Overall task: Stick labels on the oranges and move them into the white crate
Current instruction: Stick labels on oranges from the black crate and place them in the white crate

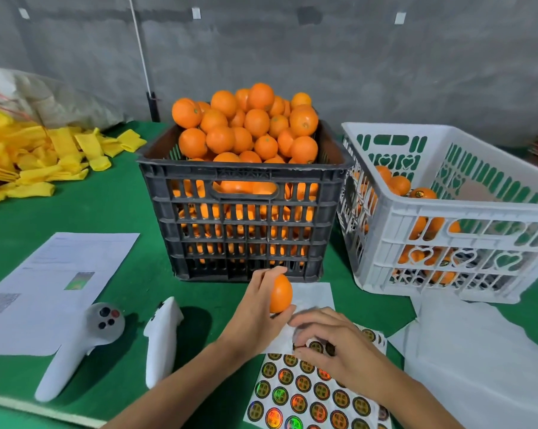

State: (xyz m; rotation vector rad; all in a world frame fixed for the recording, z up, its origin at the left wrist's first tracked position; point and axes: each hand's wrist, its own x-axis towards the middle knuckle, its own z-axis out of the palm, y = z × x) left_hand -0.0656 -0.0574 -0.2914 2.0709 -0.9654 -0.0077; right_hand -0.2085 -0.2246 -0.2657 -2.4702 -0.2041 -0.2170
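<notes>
My left hand grips one orange just in front of the black crate, which is heaped with oranges. My right hand reaches down onto the sheet of round shiny labels, its fingertips curled at a label near the sheet's top edge; whether it pinches a label is not visible. The white crate stands to the right of the black one and holds several oranges, one with a label on it.
Two white handheld controllers lie on the green table at my left, next to a printed paper. Yellow foam sleeves are piled at the far left. White backing sheets lie at the right.
</notes>
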